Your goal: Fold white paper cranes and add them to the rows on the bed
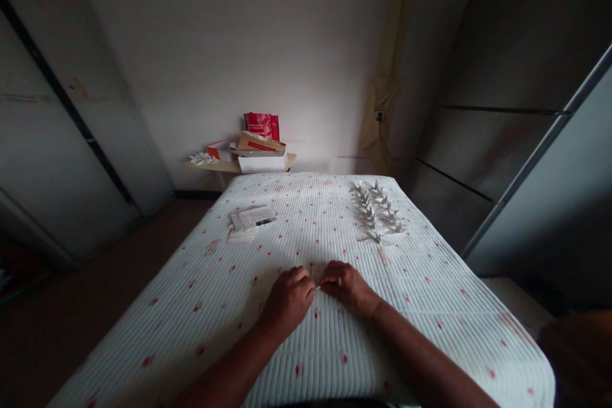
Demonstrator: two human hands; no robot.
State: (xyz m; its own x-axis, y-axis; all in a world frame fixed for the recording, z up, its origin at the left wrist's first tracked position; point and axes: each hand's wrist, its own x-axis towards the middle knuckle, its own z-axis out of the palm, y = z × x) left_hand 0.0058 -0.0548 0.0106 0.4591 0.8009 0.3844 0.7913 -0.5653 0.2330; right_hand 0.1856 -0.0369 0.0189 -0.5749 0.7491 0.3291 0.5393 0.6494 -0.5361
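Note:
My left hand (291, 296) and my right hand (350, 287) meet close together over the near half of the padded cover. Between their fingertips a small white piece of folded paper (318, 288) shows, pinched from both sides. Most of it is hidden by the fingers, so its shape cannot be made out. Farther off to the right stand folded paper cranes (370, 213), several of them in rough rows. On the left lies a loose stack of printed paper sheets (252, 219), the top ones fanned askew.
White ribbed fabric with red spots (306, 357) covers the surface under my hands. Past its far edge, a small shelf (210, 166) carries a white box (262, 164), a cardboard box (261, 143) and a red bag (262, 125). Dark cabinet panels (478, 140) rise at right.

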